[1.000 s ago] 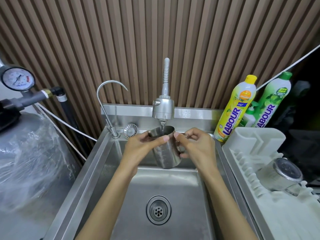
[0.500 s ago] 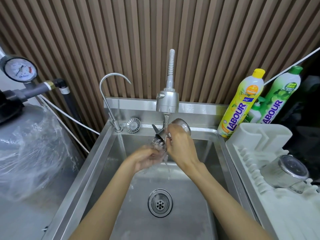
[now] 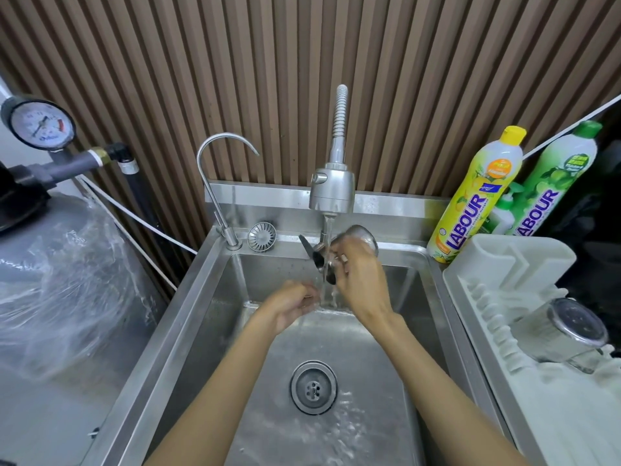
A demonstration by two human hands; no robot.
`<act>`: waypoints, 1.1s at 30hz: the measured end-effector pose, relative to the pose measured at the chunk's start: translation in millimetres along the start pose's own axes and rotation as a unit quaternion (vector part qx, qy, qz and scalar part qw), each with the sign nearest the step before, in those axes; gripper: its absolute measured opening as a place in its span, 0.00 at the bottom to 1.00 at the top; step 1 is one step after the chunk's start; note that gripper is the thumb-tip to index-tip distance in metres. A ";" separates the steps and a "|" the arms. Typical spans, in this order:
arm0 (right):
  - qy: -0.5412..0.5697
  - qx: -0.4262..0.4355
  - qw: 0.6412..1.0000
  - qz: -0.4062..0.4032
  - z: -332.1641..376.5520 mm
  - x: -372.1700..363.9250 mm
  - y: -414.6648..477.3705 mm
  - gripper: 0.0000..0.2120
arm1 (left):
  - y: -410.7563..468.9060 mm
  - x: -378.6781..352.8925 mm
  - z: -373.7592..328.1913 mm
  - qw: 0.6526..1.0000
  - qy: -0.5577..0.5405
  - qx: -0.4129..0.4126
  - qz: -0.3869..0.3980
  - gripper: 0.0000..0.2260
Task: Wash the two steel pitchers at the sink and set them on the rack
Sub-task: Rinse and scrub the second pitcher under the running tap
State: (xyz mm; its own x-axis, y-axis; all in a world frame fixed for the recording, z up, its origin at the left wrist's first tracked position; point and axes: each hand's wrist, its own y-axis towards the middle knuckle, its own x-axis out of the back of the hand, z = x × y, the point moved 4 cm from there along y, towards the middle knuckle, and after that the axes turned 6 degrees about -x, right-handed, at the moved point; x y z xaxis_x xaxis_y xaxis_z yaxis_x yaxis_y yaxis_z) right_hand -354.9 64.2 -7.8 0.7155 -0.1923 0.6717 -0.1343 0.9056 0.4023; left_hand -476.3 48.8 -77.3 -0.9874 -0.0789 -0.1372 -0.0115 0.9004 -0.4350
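Tipped over since a second ago, the shiny steel pitcher (image 3: pixel 362 236) hangs under the running chrome tap (image 3: pixel 332 191) at the back edge of the steel sink (image 3: pixel 188 297), gripped by the right hand (image 3: pixel 361 280) alone. The left hand (image 3: pixel 289 307), loosely cupped, catches the stream below. A second steel pitcher (image 3: pixel 564 331) lies sideways on the white plastic rack (image 3: pixel 524 260).

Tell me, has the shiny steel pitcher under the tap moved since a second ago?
Yes. The steel pitcher has tipped over, base now right of the spray faucet head.
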 end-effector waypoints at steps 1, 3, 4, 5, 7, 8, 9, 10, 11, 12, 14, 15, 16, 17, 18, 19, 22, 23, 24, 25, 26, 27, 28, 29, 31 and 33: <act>0.045 -0.060 0.997 -0.017 -8.1 5.8 1.5 0.05 | -3.8 -2.5 -2.3 1.000 -0.001 -0.012 0.010 0.08; 0.152 -0.194 0.968 -0.036 -22.7 16.8 1.4 0.04 | -12.5 -10.9 -10.4 0.997 -0.028 -0.054 0.038 0.14; 0.213 -0.247 0.944 -0.038 -27.3 19.9 -0.8 0.08 | -16.5 -15.6 -15.3 0.995 -0.039 -0.082 0.043 0.18; 0.275 -0.280 0.919 -0.033 -29.1 22.0 -4.1 0.10 | -19.3 -18.6 -20.2 0.993 -0.033 -0.114 0.028 0.23; 0.367 -0.288 0.885 -0.014 -23.9 24.3 -10.2 0.10 | -27.8 -21.7 -30.9 0.981 0.026 -0.187 -0.040 0.29; 0.402 -0.276 0.873 -0.004 -20.2 24.4 -12.4 0.10 | -32.3 -21.9 -35.7 0.970 0.052 -0.226 -0.074 0.30; 0.437 -0.265 0.860 0.005 -15.9 25.3 -14.2 0.11 | -37.6 -21.8 -40.0 0.957 0.071 -0.265 -0.098 0.30; 0.466 -0.255 0.847 0.011 -12.9 25.6 -14.9 0.11 | -43.0 -21.6 -44.2 0.943 0.085 -0.302 -0.113 0.30; 0.492 -0.246 0.835 0.017 -9.4 26.4 -15.1 0.12 | -47.8 -20.9 -48.4 0.929 0.100 -0.335 -0.121 0.31; 0.511 -0.242 0.824 0.022 -7.1 26.5 -14.9 0.12 | -53.3 -19.9 -53.2 0.914 0.115 -0.368 -0.127 0.31; 0.523 -0.243 0.816 0.030 -3.0 27.8 -15.6 0.11 | -61.4 -17.0 -60.5 0.883 0.142 -0.428 -0.132 0.32; 0.517 -0.246 0.819 0.031 -1.9 28.8 -16.5 0.11 | -65.0 -15.8 -62.4 0.871 0.158 -0.444 -0.135 0.32; 0.507 -0.249 0.825 0.031 -1.8 29.6 -17.3 0.10 | -67.9 -14.5 -63.0 0.864 0.178 -0.449 -0.139 0.32; 0.496 -0.253 0.830 0.032 -1.2 31.5 -18.1 0.09 | -70.0 -13.2 -62.5 0.860 0.196 -0.448 -0.147 0.32; 0.482 -0.258 0.837 0.033 -1.2 33.3 -18.6 0.09 | -71.6 -12.2 -61.5 0.858 0.215 -0.439 -0.158 0.33; 0.464 -0.265 0.844 0.034 -1.2 35.7 -18.4 0.09 | -72.8 -11.1 -60.0 0.858 0.231 -0.426 -0.171 0.34; 0.384 -0.296 0.874 0.038 -2.5 45.6 -15.7 0.11 | -72.9 -11.4 -56.0 0.873 0.256 -0.373 -0.182 0.33; 0.346 -0.303 0.887 0.033 -2.8 50.2 -14.6 0.12 | -70.1 -13.3 -55.2 0.882 0.261 -0.353 -0.170 0.30; 0.302 -0.305 0.903 0.023 -3.9 54.4 -13.3 0.12 | -65.7 -15.8 -53.3 0.892 0.267 -0.331 -0.151 0.26; 0.258 -0.303 0.917 0.007 -3.9 58.6 -12.1 0.12 | -60.9 -17.7 -51.4 0.903 0.265 -0.311 -0.129 0.24; 0.222 -0.294 0.930 -0.012 -3.6 61.6 -10.9 0.13 | -56.4 -19.5 -50.5 0.916 0.248 -0.297 -0.104 0.24; 0.201 -0.282 0.938 -0.029 -2.6 63.5 -10.3 0.13 | -51.9 -20.1 -50.1 0.929 0.220 -0.286 -0.083 0.25; 0.196 -0.270 0.942 -0.040 -1.3 63.5 -10.1 0.13 | -47.9 -20.1 -50.9 0.939 0.189 -0.279 -0.068 0.26; 0.207 -0.261 0.942 -0.045 -0.4 62.2 -9.9 0.12 | -44.4 -19.8 -52.7 0.944 0.162 -0.282 -0.059 0.25; 0.295 -0.259 0.918 -0.045 -1.1 55.0 -8.8 0.11 | -42.5 -19.6 -61.4 0.934 0.146 -0.320 -0.065 0.25; 0.444 -0.262 0.857 -0.011 -0.1 42.8 -8.1 0.11 | -44.1 -16.5 -70.0 0.911 0.158 -0.368 -0.096 0.29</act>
State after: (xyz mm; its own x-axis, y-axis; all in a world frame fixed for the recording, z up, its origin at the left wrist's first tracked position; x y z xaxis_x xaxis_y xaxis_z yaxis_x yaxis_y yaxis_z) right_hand -323.1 48.6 17.6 0.9848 -0.0583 -0.1637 0.0452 0.9955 -0.0829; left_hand -470.5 40.3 6.4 -0.9511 -0.2424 0.1913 -0.1769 0.9355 0.3058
